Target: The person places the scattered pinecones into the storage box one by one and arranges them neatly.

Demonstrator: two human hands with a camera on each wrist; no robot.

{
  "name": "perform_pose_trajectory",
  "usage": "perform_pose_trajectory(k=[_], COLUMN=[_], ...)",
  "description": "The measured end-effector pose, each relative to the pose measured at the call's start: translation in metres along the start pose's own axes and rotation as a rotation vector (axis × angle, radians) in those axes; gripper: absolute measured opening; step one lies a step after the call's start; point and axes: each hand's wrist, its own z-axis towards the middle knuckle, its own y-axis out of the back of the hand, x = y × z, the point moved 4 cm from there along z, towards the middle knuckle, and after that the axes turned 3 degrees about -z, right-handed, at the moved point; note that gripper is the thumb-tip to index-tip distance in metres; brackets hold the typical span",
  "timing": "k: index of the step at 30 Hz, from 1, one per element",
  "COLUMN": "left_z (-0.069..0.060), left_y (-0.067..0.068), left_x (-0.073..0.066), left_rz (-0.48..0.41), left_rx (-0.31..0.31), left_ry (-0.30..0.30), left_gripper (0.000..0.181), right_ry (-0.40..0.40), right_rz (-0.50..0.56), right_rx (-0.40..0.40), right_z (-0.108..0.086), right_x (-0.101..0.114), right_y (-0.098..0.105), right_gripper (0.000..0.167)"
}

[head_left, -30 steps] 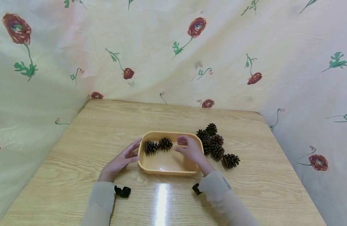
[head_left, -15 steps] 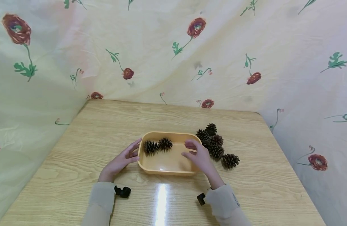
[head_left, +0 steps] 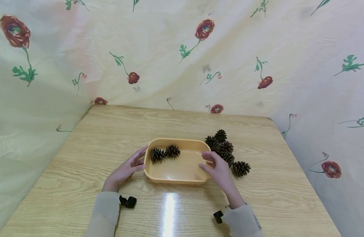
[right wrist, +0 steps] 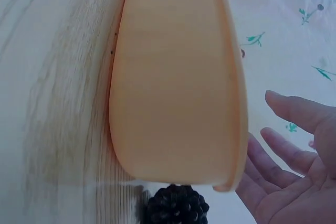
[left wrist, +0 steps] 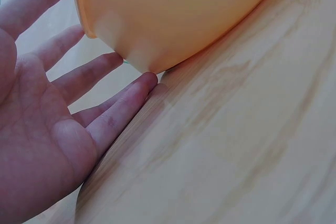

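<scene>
Tray (head_left: 177, 169) crosswise, long axis left-right.

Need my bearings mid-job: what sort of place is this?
Likely an indoor booth set up for recording handwork: floral sheeting rises behind and on both sides of a wood-grain table, with black wrist cameras in view.

A screened-in nook, whether home or workplace unclear: flowered cloth (head_left: 158, 42) rises beyond and to either side of the left hand (head_left: 126, 170) and right hand (head_left: 219, 170), a wood-grain table (head_left: 69, 181) beneath them.
</scene>
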Motion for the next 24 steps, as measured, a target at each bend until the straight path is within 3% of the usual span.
perform_pose_trajectory(k=[14, 24], left_z=[0.000, 0.000], left_y=[-0.001, 0.001], left_x=[0.000, 0.001], left_rz=[-0.002, -0.002], left_rx=[-0.002, -0.007], left_ry=[-0.007, -0.004], left_gripper=[0.074, 0.073], right_ry=[-0.051, -0.152], right_rz=[-0.007, -0.151], right_rx=[-0.067, -0.145], right_z=[-0.019, -0.029], right_x=[-0.014, -0.031], right_y=[0.025, 0.054], right_gripper=[0.042, 0.045])
